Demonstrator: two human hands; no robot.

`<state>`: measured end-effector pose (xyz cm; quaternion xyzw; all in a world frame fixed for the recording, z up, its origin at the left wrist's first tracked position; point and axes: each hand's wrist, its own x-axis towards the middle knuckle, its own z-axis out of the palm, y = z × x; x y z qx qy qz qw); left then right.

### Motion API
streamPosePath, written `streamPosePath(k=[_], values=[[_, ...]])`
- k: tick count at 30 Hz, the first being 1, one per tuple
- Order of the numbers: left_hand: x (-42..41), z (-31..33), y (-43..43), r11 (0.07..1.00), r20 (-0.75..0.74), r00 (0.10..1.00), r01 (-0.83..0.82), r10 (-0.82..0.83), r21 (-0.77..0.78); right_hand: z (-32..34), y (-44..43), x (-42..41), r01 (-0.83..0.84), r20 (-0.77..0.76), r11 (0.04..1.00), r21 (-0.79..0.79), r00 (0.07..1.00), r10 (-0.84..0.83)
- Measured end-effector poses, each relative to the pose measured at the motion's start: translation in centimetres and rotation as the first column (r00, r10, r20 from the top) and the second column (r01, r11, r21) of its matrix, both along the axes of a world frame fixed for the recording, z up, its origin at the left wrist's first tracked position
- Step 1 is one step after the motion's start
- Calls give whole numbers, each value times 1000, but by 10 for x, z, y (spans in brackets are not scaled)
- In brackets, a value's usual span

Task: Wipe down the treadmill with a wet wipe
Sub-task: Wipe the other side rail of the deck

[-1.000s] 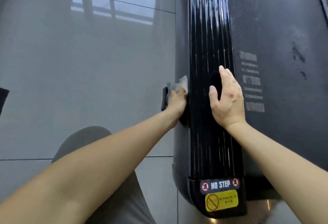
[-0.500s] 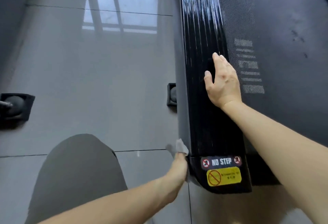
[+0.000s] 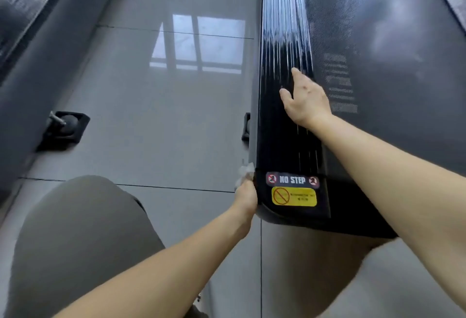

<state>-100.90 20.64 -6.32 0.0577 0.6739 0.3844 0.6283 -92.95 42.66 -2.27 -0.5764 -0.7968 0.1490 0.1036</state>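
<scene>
The treadmill's glossy black ribbed side rail point(image 3: 285, 48) runs up the middle, with the dark belt point(image 3: 390, 53) to its right. A NO STEP label and a yellow sticker point(image 3: 293, 196) mark the rail's near end. My left hand point(image 3: 245, 196) grips a crumpled white wet wipe point(image 3: 245, 171) against the rail's outer left edge, just beside the NO STEP label. My right hand point(image 3: 305, 99) lies flat, fingers straight, on top of the rail farther up.
Grey glossy floor tiles point(image 3: 164, 106) fill the left, reflecting a window. A black treadmill foot point(image 3: 245, 126) sticks out under the rail. Another machine's frame and black foot pad point(image 3: 64, 128) stand at the far left. My knee in grey-green trousers point(image 3: 75, 237) is at lower left.
My left hand slid the wipe down the rail's outer edge from beside the foot to the near corner by the NO STEP label. My right hand stayed flat on the rail.
</scene>
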Motion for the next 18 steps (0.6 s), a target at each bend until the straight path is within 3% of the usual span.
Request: streamPosePath(k=[4, 6, 7, 8, 10, 11, 14, 18], values=[[30, 21, -39, 997, -56, 996, -60, 62, 37, 4, -72, 54, -86, -134, 994, -70, 988, 76], [43, 23, -46, 984, -187, 982, 41, -7, 174, -3, -94, 85, -93, -142, 991, -97, 987, 79], [44, 16, -47, 961, -331, 941, 155, -73, 229, -6, -101, 96, -89, -158, 989, -117, 985, 70], [42, 8, -46, 919, -531, 832, 323, -161, 227, -8, -107, 103, -80, -184, 987, -138, 981, 54], [40, -10, -46, 809, -879, 415, 585, -236, 59, -9, -118, 113, -55, -242, 985, -164, 970, 14], [40, -16, -48, 770, -946, 240, 638, -216, -14, -10, -124, 119, -53, -272, 984, -170, 962, 5], [51, -21, -54, 642, -982, -139, 743, -127, -189, -11, -137, 135, -65, -407, 980, -189, 913, -18], [81, -14, -32, 358, -921, -388, 856, -29, -372, -10, -136, 145, 22, -527, 985, -172, 842, -111]])
